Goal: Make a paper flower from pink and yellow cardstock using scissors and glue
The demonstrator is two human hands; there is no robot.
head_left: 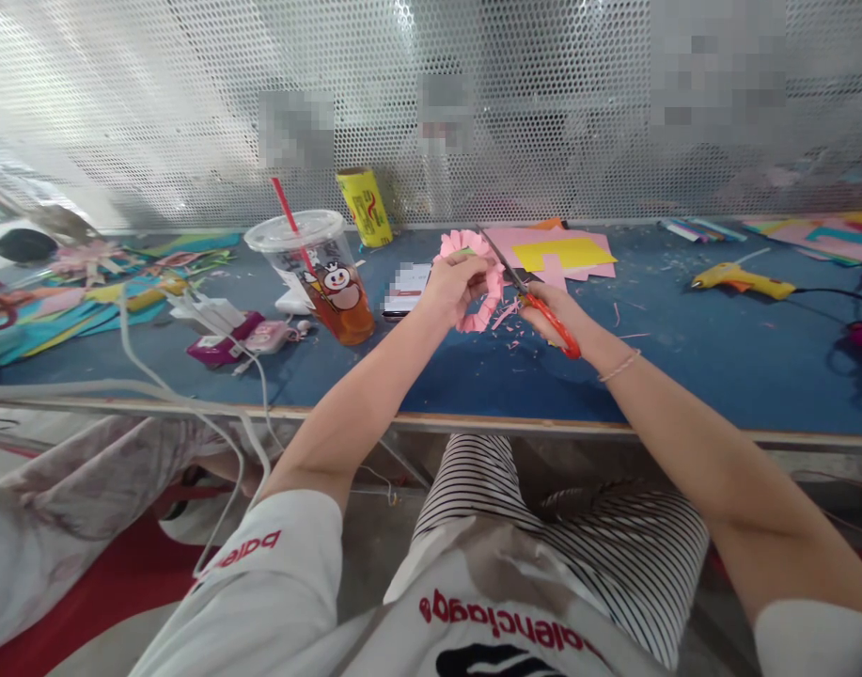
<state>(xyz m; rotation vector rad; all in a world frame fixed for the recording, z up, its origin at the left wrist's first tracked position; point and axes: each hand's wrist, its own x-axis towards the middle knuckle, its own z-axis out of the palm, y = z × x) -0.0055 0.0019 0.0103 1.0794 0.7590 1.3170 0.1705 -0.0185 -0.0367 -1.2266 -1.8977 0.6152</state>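
Note:
A ring of pink fringed paper [477,318] is in my left hand [457,285], whose fingers close on it near the middle of the blue table. My right hand [549,312] grips scissors with red-orange handles [563,329]. Their dark blades point up and to the left, close beside the pink paper's right edge. Small pink clippings [509,315] lie on the table below the scissors. Behind the hands are sheets of pink paper [578,270] with a yellow piece [558,254] on top.
Left of my hands stand a drink cup [346,301] and a yellow can [366,209], with a phone [405,290] nearby. White cables [155,390] cross the left side. A yellow glue gun [744,280] lies right. Another person's clothed legs [113,470] show at left.

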